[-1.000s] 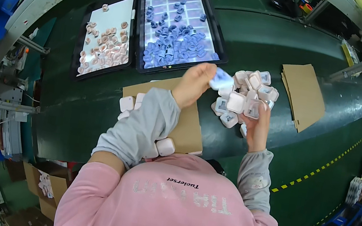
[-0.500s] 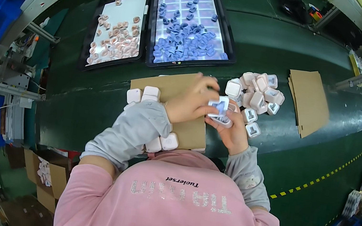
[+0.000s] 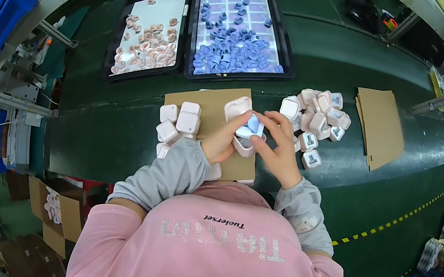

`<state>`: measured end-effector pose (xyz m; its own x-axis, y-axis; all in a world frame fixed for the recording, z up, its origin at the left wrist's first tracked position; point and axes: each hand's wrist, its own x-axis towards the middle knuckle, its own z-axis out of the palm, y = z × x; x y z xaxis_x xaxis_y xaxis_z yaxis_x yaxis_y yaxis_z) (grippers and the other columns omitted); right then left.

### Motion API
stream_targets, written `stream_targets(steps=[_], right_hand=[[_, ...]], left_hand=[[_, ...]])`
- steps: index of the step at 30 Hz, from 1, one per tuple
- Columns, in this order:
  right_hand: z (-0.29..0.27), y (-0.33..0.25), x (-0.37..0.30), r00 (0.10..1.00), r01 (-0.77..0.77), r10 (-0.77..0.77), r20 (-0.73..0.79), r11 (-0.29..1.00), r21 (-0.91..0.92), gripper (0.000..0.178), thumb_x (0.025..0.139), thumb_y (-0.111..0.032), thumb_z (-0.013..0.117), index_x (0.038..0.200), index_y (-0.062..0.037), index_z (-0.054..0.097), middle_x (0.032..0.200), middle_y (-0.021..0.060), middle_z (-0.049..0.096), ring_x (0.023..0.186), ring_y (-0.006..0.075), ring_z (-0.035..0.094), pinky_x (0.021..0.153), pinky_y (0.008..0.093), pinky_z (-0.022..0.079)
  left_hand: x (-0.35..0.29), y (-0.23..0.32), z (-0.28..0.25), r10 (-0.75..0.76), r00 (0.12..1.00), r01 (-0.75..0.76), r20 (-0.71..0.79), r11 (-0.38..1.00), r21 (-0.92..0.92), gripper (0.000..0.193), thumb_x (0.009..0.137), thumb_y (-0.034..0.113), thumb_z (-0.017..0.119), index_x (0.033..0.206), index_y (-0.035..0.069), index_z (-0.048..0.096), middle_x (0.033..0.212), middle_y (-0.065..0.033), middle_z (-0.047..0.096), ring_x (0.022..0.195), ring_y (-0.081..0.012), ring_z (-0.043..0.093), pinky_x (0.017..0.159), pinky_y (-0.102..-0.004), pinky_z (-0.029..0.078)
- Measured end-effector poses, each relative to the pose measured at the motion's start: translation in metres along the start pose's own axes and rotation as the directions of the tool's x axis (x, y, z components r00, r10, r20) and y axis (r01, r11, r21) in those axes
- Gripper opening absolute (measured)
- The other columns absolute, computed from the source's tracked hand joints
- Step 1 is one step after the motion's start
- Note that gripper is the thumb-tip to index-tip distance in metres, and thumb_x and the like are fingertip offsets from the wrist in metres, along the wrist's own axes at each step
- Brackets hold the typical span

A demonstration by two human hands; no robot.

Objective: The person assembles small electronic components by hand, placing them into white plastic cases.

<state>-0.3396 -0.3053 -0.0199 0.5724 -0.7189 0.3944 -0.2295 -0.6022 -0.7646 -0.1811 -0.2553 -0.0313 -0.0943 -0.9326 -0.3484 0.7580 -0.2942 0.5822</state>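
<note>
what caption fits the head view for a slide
Both hands, left hand and right hand, hold an open white hinged case with a blue insert over a cardboard sheet.

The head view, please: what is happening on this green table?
A person holds a small open pink case over a cardboard sheet. The left hand steadies it; the right hand presses a blue insert into it. Closed cases sit left, open ones right, two trays behind.
</note>
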Motion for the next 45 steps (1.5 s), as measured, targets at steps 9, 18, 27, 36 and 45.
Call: stream_targets(steps=[9,18,27,36,45], right_hand=[[-0.005,-0.019,0.007,1.0,-0.022,0.023,-0.017,0.998,0.059,0.029,0.067,-0.011,0.075,0.09,-0.0025,0.059,0.088,0.0068,0.052,0.075,0.0167,0.05,0.062,0.0262,0.042],[0.018,-0.025,0.005,0.97,-0.188,0.183,-0.157,0.982,-0.015,0.028,0.069,-0.016,0.074,0.087,-0.0013,0.059,0.079,0.0077,0.055,0.064,0.0184,0.055,0.055,0.0281,0.046],[0.008,-0.024,0.02,0.961,-0.254,0.254,0.109,0.967,-0.021,0.029,0.07,-0.016,0.071,0.093,-0.0013,0.06,0.079,0.0109,0.055,0.072,0.0258,0.057,0.062,0.0366,0.047],[0.034,-0.008,0.009,0.975,-0.096,0.078,-0.207,0.992,-0.079,0.034,0.071,-0.012,0.072,0.099,0.0008,0.059,0.092,0.0132,0.053,0.074,0.0256,0.056,0.061,0.0323,0.047],[0.003,0.013,0.042,0.857,-0.449,0.515,0.007,0.74,0.501,0.021,0.082,-0.013,0.069,0.096,0.0007,0.062,0.074,-0.0013,0.06,0.063,0.0025,0.052,0.053,0.0181,0.041]], left_hand=[[-0.003,0.021,0.005,0.035,0.999,-0.019,-0.023,0.875,0.484,0.041,0.092,0.036,0.056,0.117,0.004,0.054,0.1,-0.0027,0.059,0.09,-0.01,0.056,0.077,-0.0248,0.045],[0.005,0.013,0.003,0.163,0.983,-0.114,-0.081,0.898,0.424,0.051,0.09,0.038,0.058,0.13,0.007,0.047,0.103,-0.0011,0.054,0.091,-0.0088,0.051,0.078,-0.0245,0.044],[0.003,0.007,-0.02,0.143,0.99,-0.131,-0.007,0.92,0.37,0.043,0.077,0.011,0.048,0.119,0.003,0.052,0.103,-0.0058,0.056,0.094,-0.0146,0.056,0.08,-0.0285,0.045],[0.006,0.023,-0.005,0.22,0.975,-0.2,-0.024,0.925,0.323,0.047,0.077,0.005,0.049,0.123,0.003,0.048,0.107,-0.006,0.056,0.095,-0.0155,0.057,0.079,-0.0298,0.048],[0.025,-0.028,-0.071,0.386,0.913,-0.296,0.131,0.406,0.865,0.042,0.082,0.005,0.055,0.123,0.007,0.045,0.106,-0.0079,0.058,0.095,-0.0195,0.059,0.076,-0.0308,0.051]])
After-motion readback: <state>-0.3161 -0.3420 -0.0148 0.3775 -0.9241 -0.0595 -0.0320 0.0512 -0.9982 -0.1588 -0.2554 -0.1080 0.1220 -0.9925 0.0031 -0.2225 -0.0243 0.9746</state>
